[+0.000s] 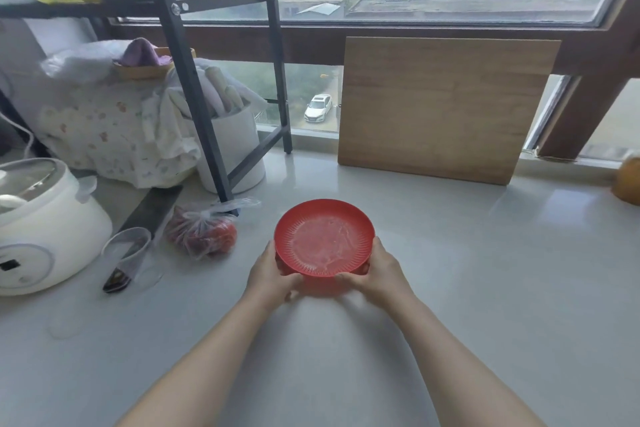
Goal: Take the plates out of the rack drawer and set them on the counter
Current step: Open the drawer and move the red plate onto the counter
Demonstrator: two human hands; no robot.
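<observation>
A round red plate [324,236] with a ribbed rim is at the middle of the pale counter [485,270], upright with its face up. My left hand [270,274] grips its near left edge and my right hand [380,267] grips its near right edge. The plate's near rim is tilted slightly up off the counter, with a red glow on the surface beneath. The rack drawer is out of view.
A black metal shelf frame [207,107] stands at the back left over a white canister [239,149]. A white cooker [45,225], a clear cup [126,250] and a bagged red food [204,230] lie left. A wooden board [440,107] leans on the window.
</observation>
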